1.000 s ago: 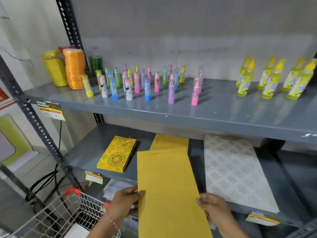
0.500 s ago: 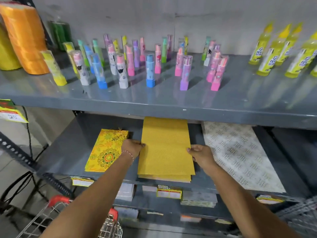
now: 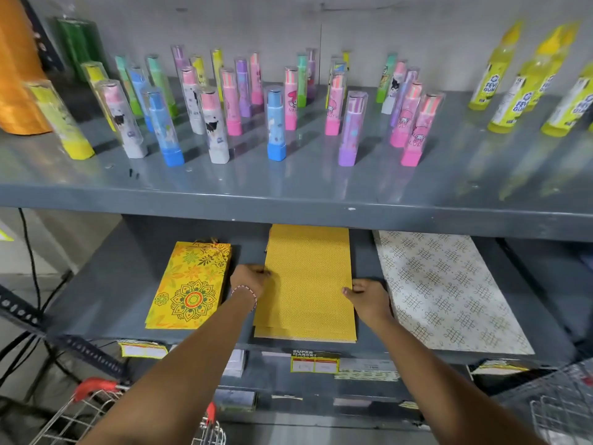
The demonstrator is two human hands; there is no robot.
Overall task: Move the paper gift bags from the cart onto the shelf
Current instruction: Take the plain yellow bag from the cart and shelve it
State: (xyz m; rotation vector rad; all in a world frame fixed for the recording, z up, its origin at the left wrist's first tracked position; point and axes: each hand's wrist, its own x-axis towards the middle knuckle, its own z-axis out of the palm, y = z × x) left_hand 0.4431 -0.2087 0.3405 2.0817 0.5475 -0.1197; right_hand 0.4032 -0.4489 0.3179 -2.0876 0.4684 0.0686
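Note:
A stack of plain yellow paper gift bags [image 3: 309, 281] lies flat on the grey lower shelf [image 3: 106, 293], under the upper shelf's front lip. My left hand [image 3: 248, 279] grips the stack's left edge, fingers curled onto it. My right hand [image 3: 365, 295] presses on its right edge, thumb on top of the bags. A floral yellow gift bag [image 3: 189, 285] lies to the left and a white patterned gift bag [image 3: 446, 290] to the right. The wire cart [image 3: 96, 412] with red handle caps shows at the bottom left.
The upper shelf [image 3: 288, 187] holds several coloured tube-shaped items [image 3: 276, 123], yellow glue bottles [image 3: 500, 81] at the right and an orange ribbon spool [image 3: 16, 65] at the left. Price tags [image 3: 314, 364] hang on the lower shelf's front edge. Black cables [image 3: 29, 252] run down the left.
One second ago both hands held the yellow bags up in front of the shelf. The bags now lie flat on the lower shelf, and the view has come closer.

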